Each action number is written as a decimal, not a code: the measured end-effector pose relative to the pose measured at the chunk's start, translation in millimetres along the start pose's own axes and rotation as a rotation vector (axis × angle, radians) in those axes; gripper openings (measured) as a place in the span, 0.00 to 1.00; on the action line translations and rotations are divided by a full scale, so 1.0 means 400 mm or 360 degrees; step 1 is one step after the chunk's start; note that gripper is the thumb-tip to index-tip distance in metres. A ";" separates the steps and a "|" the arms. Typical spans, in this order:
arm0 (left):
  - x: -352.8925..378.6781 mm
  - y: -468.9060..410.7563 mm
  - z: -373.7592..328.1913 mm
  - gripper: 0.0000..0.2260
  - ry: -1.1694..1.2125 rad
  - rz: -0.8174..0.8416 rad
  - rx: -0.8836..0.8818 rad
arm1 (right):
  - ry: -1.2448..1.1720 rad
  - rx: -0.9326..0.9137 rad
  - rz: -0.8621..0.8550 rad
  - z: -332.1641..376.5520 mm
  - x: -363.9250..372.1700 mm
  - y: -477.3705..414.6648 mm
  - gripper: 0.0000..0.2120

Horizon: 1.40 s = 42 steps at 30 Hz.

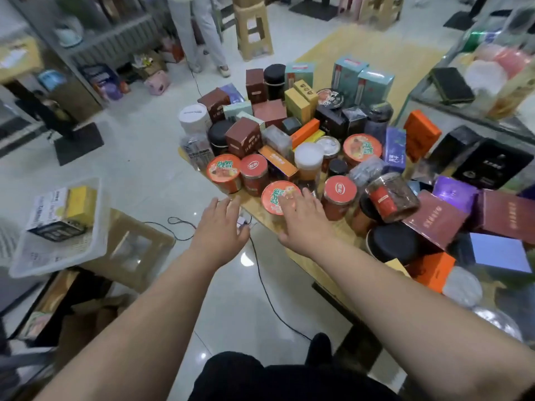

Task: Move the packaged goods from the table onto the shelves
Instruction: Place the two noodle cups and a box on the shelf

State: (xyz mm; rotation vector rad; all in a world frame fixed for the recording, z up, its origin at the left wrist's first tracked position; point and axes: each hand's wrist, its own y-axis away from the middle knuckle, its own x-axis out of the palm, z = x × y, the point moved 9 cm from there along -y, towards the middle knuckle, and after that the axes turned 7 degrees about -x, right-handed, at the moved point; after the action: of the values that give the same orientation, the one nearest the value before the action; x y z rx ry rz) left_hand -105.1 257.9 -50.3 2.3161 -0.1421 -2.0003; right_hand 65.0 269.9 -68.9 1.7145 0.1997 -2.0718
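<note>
- Both arms stretched out toward a wooden table (292,257) absolutely crammed with packaged goods: boxes, jars, noodle cups.
- Right hand (304,224) spread flat, palm down, fingertips (291,198) over the near edge of a red-lidded instant noodle cup (276,195) at the table's front corner. Gripping nothing; can't tell if actually touching the lid.
- Left hand (221,227) open too, fingers loose, hovering over the floor just left of the table corner, empty.
- Just right of that cup: a jar with a red lid (339,190), then a tilted clear jar with a red label (390,198).
- Further back: another noodle cup (223,167) at the left edge, maroon boxes (243,137), teal boxes (348,73) at the far end.
- Off to the left: clear plastic bin (58,250) holding a yellow box (81,202).
- Glass shelves (474,111) on the right, already holding a few items.
</note>
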 end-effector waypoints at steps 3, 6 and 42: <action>0.018 -0.063 0.035 0.32 0.0044 0.0065 -0.0074 | -0.0034 0.0028 0.0073 -0.021 0.022 -0.087 0.41; 0.046 -0.148 0.092 0.33 0.0076 0.0136 -0.0155 | -0.0014 0.0089 0.0182 -0.042 0.061 -0.174 0.44; 0.049 -0.262 0.339 0.30 0.1019 0.0603 -0.0438 | -0.1138 -0.0134 0.0093 -0.021 0.039 -0.268 0.36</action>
State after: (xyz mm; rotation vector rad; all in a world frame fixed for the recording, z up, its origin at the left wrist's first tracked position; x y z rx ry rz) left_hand -234.7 359.6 -101.9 2.3863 -0.2225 -0.9833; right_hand 25.4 365.1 -103.7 0.8344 0.0093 -2.4382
